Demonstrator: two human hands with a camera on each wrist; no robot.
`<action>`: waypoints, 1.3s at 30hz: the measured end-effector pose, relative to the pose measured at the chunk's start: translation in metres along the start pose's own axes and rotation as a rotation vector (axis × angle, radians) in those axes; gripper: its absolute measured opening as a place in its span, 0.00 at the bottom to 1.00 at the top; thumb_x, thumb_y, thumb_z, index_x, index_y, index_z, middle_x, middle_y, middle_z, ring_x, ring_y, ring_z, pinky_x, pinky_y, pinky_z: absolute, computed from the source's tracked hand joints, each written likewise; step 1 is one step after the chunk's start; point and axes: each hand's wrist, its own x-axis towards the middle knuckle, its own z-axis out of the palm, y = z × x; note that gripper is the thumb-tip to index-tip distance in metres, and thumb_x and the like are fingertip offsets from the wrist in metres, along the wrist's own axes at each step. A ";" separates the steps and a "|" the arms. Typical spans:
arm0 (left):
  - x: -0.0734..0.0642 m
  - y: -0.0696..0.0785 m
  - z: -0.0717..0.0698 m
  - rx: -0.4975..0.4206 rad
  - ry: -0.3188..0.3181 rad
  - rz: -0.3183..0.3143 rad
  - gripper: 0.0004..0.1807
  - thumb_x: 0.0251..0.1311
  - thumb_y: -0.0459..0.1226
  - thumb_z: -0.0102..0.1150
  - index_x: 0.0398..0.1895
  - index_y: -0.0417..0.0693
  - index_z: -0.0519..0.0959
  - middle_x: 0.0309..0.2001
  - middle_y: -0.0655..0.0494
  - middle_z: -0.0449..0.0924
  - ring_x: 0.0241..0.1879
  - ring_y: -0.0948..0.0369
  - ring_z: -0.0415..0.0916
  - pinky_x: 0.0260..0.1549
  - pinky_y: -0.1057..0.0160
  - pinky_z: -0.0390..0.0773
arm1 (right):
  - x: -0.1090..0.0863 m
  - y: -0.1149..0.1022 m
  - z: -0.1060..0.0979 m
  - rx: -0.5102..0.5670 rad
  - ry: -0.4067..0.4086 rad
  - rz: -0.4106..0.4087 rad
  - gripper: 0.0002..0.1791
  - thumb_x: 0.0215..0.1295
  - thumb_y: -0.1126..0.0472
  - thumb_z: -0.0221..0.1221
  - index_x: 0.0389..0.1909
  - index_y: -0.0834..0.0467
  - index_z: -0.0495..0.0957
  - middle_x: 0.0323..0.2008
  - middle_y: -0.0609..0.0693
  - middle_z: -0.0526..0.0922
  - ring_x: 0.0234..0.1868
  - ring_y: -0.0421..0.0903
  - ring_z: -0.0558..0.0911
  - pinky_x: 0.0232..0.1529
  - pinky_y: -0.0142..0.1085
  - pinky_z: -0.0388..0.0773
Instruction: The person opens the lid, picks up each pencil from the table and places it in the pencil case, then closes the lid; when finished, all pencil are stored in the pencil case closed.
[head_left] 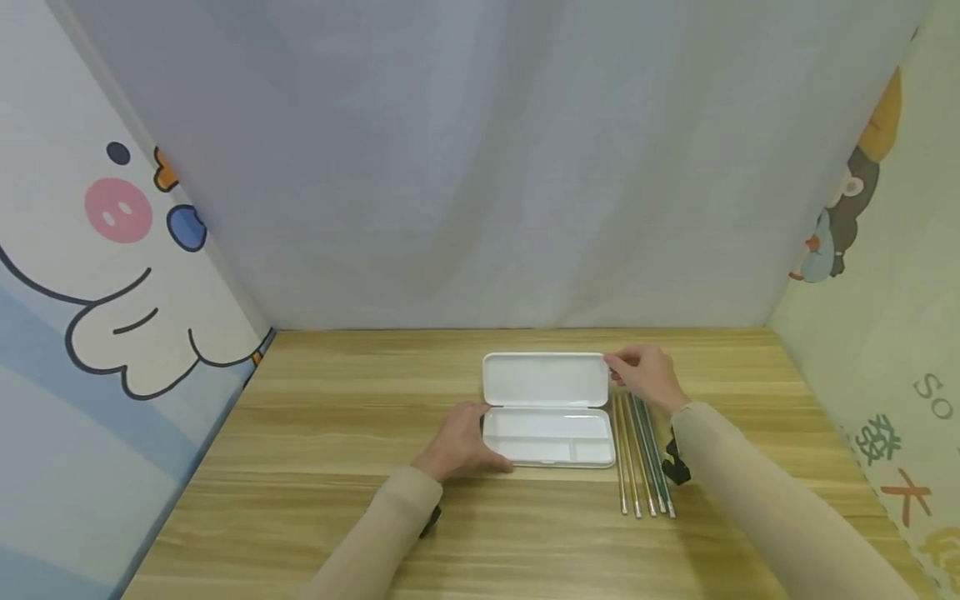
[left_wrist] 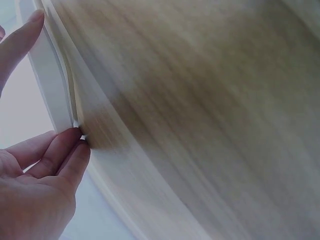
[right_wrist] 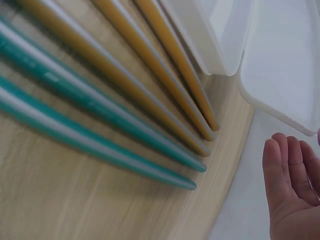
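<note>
A white pencil case [head_left: 549, 450] lies with its lid [head_left: 546, 379] raised back on the hinge. Its tray has a long compartment at the back and a divided front row. My left hand [head_left: 461, 442] grips the case's left end, thumb along the front edge and fingers at the left side; the left wrist view shows the fingertips against the rim. With thumb and finger, my right hand [head_left: 647, 373] pinches the lid's far right corner, while the other fingers [right_wrist: 295, 167] stay loosely bent beside it. Yellow pencils [head_left: 630, 454] and green pencils [head_left: 652, 450] lie right of the case.
The wooden table [head_left: 337, 417] reaches back to a grey curtain [head_left: 450, 167]. Printed panels stand at both sides, one with a white cartoon figure [head_left: 112, 267]. The pencils lie roughly side by side beneath my right wrist, silvery ends toward me.
</note>
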 end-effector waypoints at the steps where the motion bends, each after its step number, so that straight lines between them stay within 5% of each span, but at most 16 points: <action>1: 0.000 0.000 0.000 0.003 0.001 0.003 0.45 0.24 0.56 0.81 0.49 0.42 0.79 0.39 0.54 0.77 0.40 0.57 0.72 0.44 0.58 0.72 | -0.002 0.000 -0.002 0.000 -0.003 -0.004 0.20 0.69 0.54 0.55 0.47 0.68 0.79 0.40 0.63 0.82 0.41 0.57 0.81 0.39 0.42 0.79; 18: 0.002 0.000 0.001 -0.010 0.005 -0.026 0.47 0.22 0.56 0.81 0.50 0.40 0.78 0.41 0.53 0.77 0.42 0.57 0.72 0.46 0.58 0.73 | -0.028 0.026 -0.030 -0.156 0.028 -0.176 0.13 0.64 0.61 0.60 0.42 0.68 0.80 0.38 0.59 0.83 0.38 0.54 0.81 0.38 0.44 0.79; 39: -0.001 -0.001 0.002 -0.040 0.012 -0.009 0.45 0.23 0.54 0.81 0.50 0.40 0.79 0.42 0.53 0.78 0.43 0.56 0.72 0.47 0.57 0.72 | -0.066 0.066 -0.026 -0.285 -0.065 -0.139 0.16 0.54 0.62 0.68 0.39 0.70 0.79 0.29 0.51 0.83 0.31 0.47 0.81 0.34 0.41 0.79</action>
